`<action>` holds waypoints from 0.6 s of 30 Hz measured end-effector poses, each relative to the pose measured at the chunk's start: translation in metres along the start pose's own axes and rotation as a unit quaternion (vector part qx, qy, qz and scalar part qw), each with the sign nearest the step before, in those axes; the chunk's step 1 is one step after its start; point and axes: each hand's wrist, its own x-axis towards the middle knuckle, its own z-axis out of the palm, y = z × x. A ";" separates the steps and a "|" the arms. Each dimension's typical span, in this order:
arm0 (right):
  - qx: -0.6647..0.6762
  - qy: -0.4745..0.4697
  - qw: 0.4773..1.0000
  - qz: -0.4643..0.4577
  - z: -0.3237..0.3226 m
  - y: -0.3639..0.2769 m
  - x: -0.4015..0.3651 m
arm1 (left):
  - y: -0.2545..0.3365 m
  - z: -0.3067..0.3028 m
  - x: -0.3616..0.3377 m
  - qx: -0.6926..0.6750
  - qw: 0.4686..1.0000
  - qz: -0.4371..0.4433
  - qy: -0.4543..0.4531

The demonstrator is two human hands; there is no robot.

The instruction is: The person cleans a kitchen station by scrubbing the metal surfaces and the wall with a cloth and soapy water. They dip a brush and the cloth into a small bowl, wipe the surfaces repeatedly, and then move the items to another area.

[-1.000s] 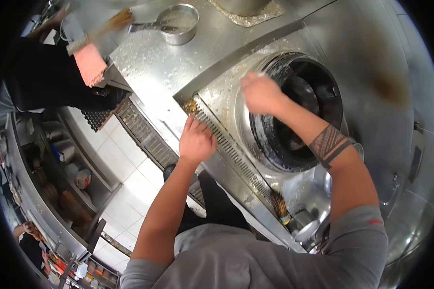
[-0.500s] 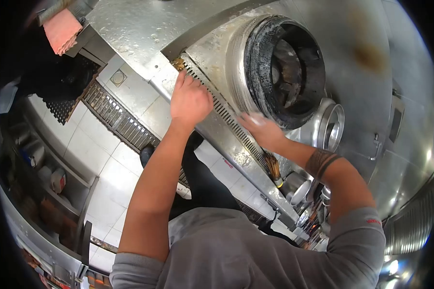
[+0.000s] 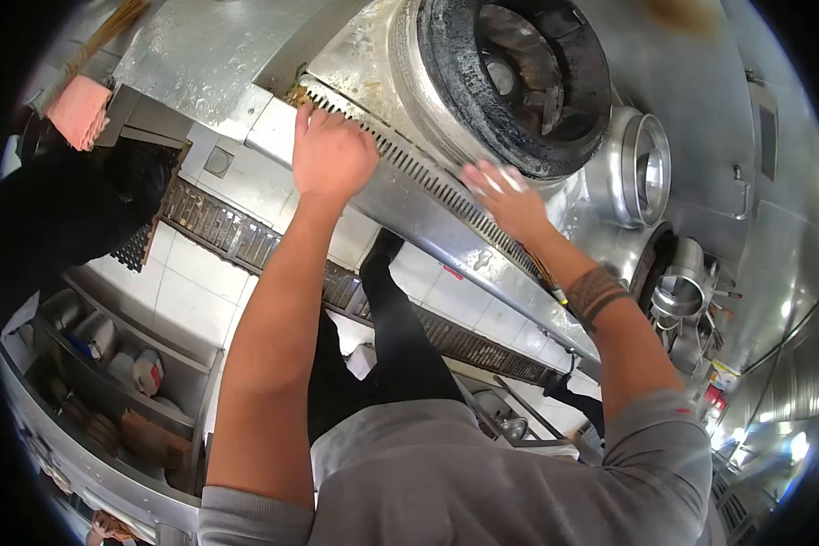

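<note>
Left hand [image 3: 332, 155] lies flat, fingers released, on slotted drain grate [image 3: 419, 173], probably bracing my lean. Right hand [image 3: 505, 198] presses beside wok burner ring [image 3: 455, 82]; its grasp I cannot tell.

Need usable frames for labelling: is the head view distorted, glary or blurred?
Head view: strong fisheye with black corners, the slotted grate bowing; glare on the steel counter and from lamps lower right; right hand slightly smeared, left hand sharp.
</note>
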 end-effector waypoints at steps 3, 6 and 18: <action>-0.005 0.036 0.999 0.002 -0.007 0.001 0.018 | 0.003 0.000 0.002 0.026 0.999 0.008 -0.025; 0.025 0.126 0.990 0.054 -0.027 -0.016 0.114 | 0.002 0.007 0.001 0.014 1.000 0.026 0.008; 0.055 -0.076 0.976 0.197 0.024 0.063 -0.159 | 0.002 0.011 0.001 0.020 0.997 0.066 0.038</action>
